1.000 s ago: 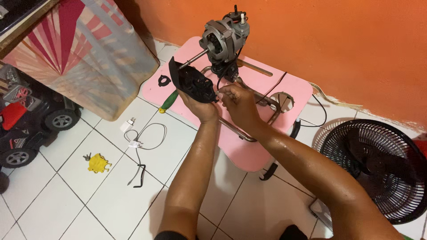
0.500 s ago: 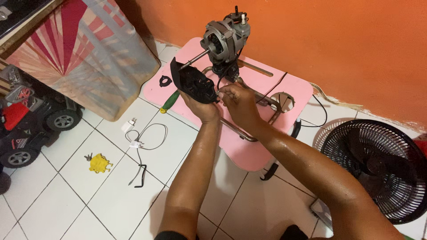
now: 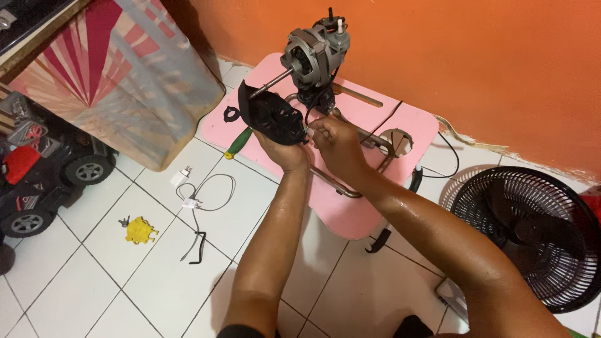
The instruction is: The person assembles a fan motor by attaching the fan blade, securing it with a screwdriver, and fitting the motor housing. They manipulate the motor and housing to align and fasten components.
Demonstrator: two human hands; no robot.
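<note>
Left hand (image 3: 285, 150) grips black cover (image 3: 270, 117); right hand (image 3: 338, 144) pinches wires.

Both hands (image 3: 316, 143) raised, close together, fingers curled

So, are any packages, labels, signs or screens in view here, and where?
None can be made out. The nearest to a package is a large clear plastic bag with pink and cream stripes, upper left on the tiled floor beside the pink table; no label shows on it.
</note>
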